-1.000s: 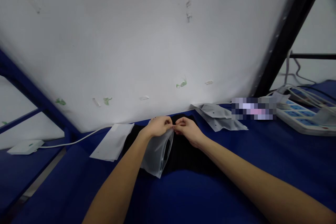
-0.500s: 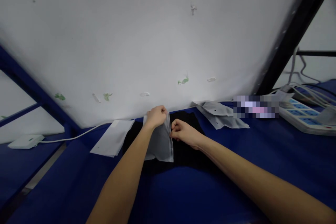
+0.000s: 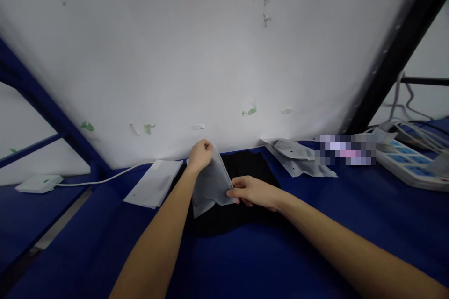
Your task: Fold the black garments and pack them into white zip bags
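One translucent bag, over the black cloth at the middle of the blue tabletop; tilted, with a small dark hole near its lower left corner. Whether its lower edge touches the cloth cannot be told.

Two bare hands. Left hand: fingers curled, grasping the bag's upper end. Right hand: thumb and fingers pinching its lower right corner. The left forearm hides part of bag and cloth; the right crosses the cloth's near right side.

Surroundings, left: flat whitish sheets, overlapping, just beside the cloth; white box with a pale cord running behind the sheets.

Right: one crumpled translucent bag, near the cloth; one pixelated item, unidentifiable; white power strip with blue sockets, tangled cables lying across its far end.

Rear: white panel, scuffed and patched with green, closing off the far edge.
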The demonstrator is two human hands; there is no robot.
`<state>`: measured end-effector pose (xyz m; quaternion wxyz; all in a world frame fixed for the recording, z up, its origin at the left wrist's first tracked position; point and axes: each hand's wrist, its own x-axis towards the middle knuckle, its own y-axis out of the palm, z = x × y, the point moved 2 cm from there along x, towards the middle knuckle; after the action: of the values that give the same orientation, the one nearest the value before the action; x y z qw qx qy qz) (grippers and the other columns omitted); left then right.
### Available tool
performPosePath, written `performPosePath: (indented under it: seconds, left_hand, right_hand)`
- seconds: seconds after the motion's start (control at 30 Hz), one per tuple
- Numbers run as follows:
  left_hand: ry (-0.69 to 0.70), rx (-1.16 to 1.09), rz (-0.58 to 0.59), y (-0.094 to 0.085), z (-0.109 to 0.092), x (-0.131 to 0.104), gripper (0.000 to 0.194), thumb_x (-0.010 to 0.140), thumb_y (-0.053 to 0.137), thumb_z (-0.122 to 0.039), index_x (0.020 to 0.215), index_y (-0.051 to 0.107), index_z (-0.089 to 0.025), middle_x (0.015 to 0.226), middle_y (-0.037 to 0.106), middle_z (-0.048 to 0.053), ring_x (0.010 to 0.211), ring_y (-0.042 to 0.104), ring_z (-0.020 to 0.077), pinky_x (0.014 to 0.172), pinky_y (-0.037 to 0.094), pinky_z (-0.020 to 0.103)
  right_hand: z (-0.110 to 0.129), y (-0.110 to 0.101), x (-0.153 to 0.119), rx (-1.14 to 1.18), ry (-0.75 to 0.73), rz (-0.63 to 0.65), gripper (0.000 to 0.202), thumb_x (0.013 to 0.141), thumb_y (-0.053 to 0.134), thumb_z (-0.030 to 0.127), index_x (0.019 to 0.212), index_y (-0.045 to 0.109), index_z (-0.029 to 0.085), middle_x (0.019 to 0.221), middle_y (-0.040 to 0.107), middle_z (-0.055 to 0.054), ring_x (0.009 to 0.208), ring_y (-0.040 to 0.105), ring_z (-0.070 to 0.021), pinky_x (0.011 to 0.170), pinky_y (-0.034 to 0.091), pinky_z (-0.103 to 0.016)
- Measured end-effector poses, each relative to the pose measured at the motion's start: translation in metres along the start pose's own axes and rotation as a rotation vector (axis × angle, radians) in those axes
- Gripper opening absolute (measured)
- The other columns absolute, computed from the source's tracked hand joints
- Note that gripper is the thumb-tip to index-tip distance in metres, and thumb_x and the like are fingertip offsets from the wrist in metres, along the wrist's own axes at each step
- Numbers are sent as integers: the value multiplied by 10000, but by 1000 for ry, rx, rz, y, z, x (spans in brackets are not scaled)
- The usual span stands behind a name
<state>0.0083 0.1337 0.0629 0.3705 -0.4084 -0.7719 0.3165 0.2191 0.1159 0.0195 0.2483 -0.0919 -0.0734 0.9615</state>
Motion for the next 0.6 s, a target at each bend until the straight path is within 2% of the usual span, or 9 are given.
performPosePath:
  seconds: [0.07,0.17,0.27,0.33,0.4,0.5,0.57,0.6]
  left_hand:
    - [35,-23,-16,-5,-1,-4,195,919,495,-268,926,667,-177,889,735,61,820,660,186,775,490,283]
    - [90,-37,-79,-23,-2,-18,240,921,475,-248,1065,653,-176,1071,723,72,966,662,179,904,488,282]
    - [132,-26,-166,-45,5,-47,325,895,477,-219,1189,607,-174,1253,647,97,1166,589,212,1069,402,349]
    - [152,-12,-171,-54,14,-70,303,887,479,-234,1149,626,-201,1196,669,83,1139,599,240,1048,423,400]
    - [169,66,-106,-57,23,-89,266,903,449,-262,1084,641,-227,1113,697,60,1050,636,238,966,480,395]
    - [206,145,97,-51,27,-107,272,927,417,-293,1041,660,-249,1048,710,36,959,662,222,861,516,363]
    - [256,199,164,-46,22,-113,290,937,404,-293,1047,669,-248,1045,705,37,954,658,215,867,507,356]
    - [277,223,174,-45,19,-115,298,940,399,-288,1053,671,-245,1050,702,41,960,655,213,877,500,356]
  right_hand:
    - [0,3,2,-24,-50,-58,208,791,669,389,770,640,184,672,590,14,543,459,-98,481,321,-224]
    - [2,7,3,5,-122,-145,170,781,676,347,758,649,181,705,599,14,607,511,-112,549,404,-230]
    - [7,2,5,200,-125,-232,113,767,644,300,785,640,189,759,607,12,689,576,-134,631,507,-261]
    - [12,-11,6,318,-124,-318,118,749,643,300,795,645,192,766,605,6,710,592,-145,643,547,-283]
    - [17,-31,6,353,-151,-445,125,741,644,306,780,657,188,755,620,-13,703,603,-159,629,567,-302]
    - [21,-77,-5,323,-219,-698,123,743,642,302,780,659,186,783,669,-45,736,639,-189,651,582,-321]
    - [18,-112,-17,300,-245,-838,189,760,624,309,909,666,200,834,675,-39,762,644,-182,683,579,-304]
    - [14,-130,-25,276,-255,-923,286,756,625,301,1023,665,209,859,676,-37,758,645,-180,680,580,-302]
